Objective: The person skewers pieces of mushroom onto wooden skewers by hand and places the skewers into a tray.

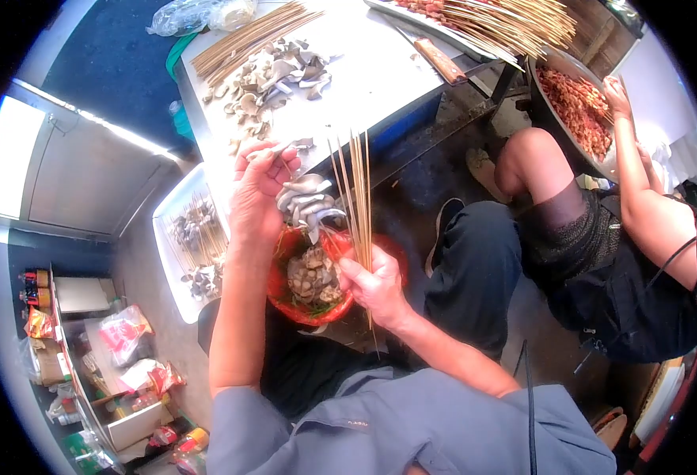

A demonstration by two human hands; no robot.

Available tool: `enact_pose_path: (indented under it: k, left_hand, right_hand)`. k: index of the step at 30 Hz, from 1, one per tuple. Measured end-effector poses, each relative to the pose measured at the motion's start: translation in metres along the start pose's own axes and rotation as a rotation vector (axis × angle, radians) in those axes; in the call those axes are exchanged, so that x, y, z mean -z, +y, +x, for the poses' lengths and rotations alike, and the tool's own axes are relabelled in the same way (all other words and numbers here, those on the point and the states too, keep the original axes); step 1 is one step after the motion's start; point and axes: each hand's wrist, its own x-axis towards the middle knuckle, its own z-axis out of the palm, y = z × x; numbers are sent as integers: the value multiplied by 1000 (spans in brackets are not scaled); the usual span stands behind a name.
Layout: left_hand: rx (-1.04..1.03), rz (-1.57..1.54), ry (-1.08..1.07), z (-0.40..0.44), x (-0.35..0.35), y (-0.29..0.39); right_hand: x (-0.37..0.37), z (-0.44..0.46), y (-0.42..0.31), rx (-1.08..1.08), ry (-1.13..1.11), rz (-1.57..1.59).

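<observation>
My left hand (pixel 263 186) pinches a piece of grey mushroom at the near edge of the white table (pixel 364 95). Below its fingers, a cluster of grey mushroom pieces (pixel 309 199) is threaded on a skewer. My right hand (pixel 376 286) is closed around a bundle of bare wooden skewers (pixel 358 198) that point upward. Under both hands stands a red-lined container (pixel 281 293) with mushrooms (pixel 314 277) in it. Loose grey mushrooms (pixel 273 83) lie on the table beyond my left hand, next to a pile of bare skewers (pixel 245 41).
A white tray (pixel 176 273) holds mushroom skewers at the left. A wooden-handled knife (pixel 439 61) lies by the table's right edge, near a tray of meat skewers (pixel 475 20). Another person (pixel 602 229) sits at the right beside a large bowl of meat (pixel 574 111). Boxes and packets (pixel 127 336) stand lower left.
</observation>
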Motion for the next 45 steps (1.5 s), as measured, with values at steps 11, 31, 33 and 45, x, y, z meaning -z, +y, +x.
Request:
enact_pose_path:
  k: [11,31,33,45]
  left_hand:
    - [16,59,-61,-4,-4,0]
    - [-93,249,-40,-54,2,9]
    - [-335,645,104,-70,1,15]
    - [54,368,15,-104,17,7]
  right_hand:
    - [0,-1,-1,0,28,-7]
    - [1,-2,7,60,9,-58]
    - [2,0,11,134,56,-151]
    - [-14,-11,26,579,125,-763]
